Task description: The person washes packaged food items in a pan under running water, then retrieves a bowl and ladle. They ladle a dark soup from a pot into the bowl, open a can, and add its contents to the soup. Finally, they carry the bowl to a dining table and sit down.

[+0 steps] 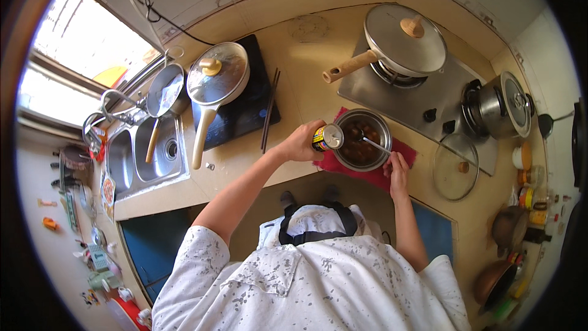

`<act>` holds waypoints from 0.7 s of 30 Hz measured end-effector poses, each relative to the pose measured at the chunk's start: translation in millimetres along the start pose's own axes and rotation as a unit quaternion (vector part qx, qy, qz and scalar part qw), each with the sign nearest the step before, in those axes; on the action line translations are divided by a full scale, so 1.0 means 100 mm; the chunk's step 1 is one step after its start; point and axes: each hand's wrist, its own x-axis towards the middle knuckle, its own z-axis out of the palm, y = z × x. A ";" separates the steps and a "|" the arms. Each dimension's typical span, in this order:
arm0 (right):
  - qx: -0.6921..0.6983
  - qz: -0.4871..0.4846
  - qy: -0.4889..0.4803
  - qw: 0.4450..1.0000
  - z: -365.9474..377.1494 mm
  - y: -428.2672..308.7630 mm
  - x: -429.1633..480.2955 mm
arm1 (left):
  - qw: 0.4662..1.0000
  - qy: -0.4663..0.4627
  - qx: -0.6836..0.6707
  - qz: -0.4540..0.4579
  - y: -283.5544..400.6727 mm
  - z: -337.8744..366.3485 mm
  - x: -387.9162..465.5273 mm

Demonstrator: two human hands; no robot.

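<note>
In my left hand [303, 140] is a small metal can [329, 137] with a black and yellow label, tilted at the left rim of a steel pot [363, 163]. Whether anything flows from the can I cannot tell. The pot holds dark brown liquid with chunks of food [360, 147] and stands on a red cloth [327, 162]. My right hand [398, 172] grips the handle of a metal spoon [377, 145] at the pot's right side, with the spoon's bowl in the food.
Behind the pot, a lidded pan [436, 50] sits on a gas stove [413, 101]; a lidded steel pot [498, 105] stands at its right. A glass lid [452, 179] lies nearby. Leftward are chopsticks [270, 112], a lidded pan [225, 80] on an induction cooker [255, 119], and a sink [158, 161].
</note>
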 end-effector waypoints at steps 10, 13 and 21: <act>-0.064 -0.120 -0.006 0.991 -0.17 -0.01 -0.08 | 0.983 -0.107 0.130 -0.078 -0.11 0.03 0.42; -0.097 -0.142 0.012 0.985 -0.18 -0.06 -0.14 | 0.974 -0.127 0.160 -0.096 -0.08 0.03 0.46; -0.150 -0.156 0.017 0.976 -0.20 -0.11 -0.17 | 0.958 -0.143 0.218 -0.117 -0.05 0.04 0.46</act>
